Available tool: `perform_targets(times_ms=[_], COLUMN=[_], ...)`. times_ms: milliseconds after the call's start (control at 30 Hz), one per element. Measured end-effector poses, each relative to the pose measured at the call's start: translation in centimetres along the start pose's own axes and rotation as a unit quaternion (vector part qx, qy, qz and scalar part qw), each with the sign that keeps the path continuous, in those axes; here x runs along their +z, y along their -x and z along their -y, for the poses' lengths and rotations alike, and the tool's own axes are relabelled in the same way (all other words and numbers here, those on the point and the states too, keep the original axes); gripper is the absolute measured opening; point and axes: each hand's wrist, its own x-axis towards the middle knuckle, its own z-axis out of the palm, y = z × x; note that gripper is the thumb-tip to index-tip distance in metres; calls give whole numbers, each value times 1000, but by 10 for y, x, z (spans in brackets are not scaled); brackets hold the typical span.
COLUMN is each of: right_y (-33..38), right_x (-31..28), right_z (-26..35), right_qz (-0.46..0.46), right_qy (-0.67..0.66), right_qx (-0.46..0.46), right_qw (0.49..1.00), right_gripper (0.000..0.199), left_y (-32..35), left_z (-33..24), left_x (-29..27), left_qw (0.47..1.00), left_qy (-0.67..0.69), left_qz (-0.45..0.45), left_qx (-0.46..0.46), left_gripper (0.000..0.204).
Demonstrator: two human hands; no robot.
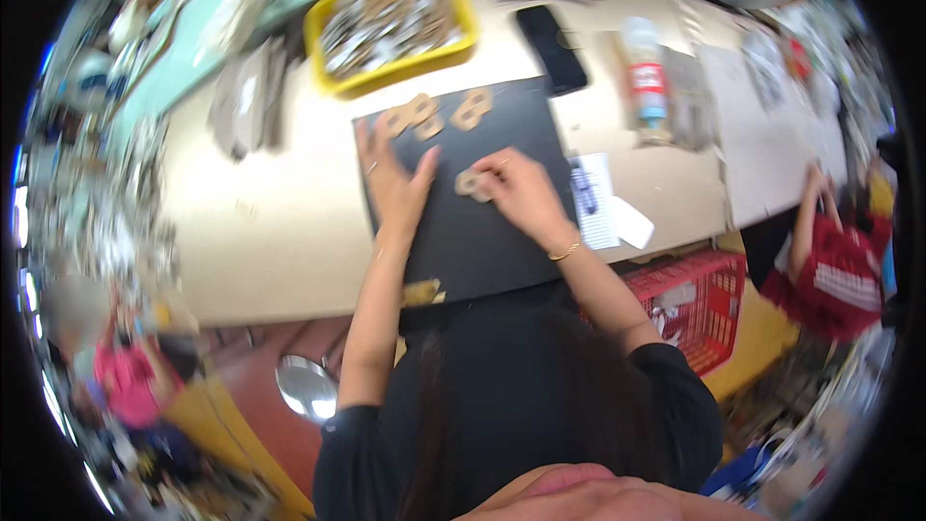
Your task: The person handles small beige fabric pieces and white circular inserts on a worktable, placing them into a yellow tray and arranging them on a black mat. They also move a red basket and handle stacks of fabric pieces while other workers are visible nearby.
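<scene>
Your right hand (pixel 526 195) has thumb and fingers pinched on the right edge of a tan piece (pixel 469 184), over the middle of the black mat (pixel 482 251). A light grip at the rim should suit so small a part; pressing hard could bend it or make it slip. Your left hand (pixel 397 191) lies palm down, thumb well apart from the fingers, and probably does best as a steady brace there. Beyond it sit a loose cluster (pixel 422 108) and, to its right, a pair (pixel 471 108). Your right fingertips hide part of the piece; blur leaves unclear whether your left fingertips touch the cluster. The yellow tray's (pixel 405 68) jumbled contents are hard to make out.
</scene>
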Motion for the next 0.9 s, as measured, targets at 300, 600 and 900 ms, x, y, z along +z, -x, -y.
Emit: perform_targets(times_ms=[300,600,900], right_y=[10,20,66], right_x=[-18,-48,-166], right_z=[-4,-15,-19], right_qz=[1,-81,66], right_qy=[-189,-4,2], right_qx=[21,-23,98], right_qw=[982,996,993], right_gripper=[13,10,23], left_y=[25,17,27], left_z=[-60,-50,-47], left_x=[14,21,18], left_qw=[840,763,781], left_qy=[456,484,461], left_qz=[214,325,320], left_qx=[-202,-279,-274], left_gripper=[48,44,28])
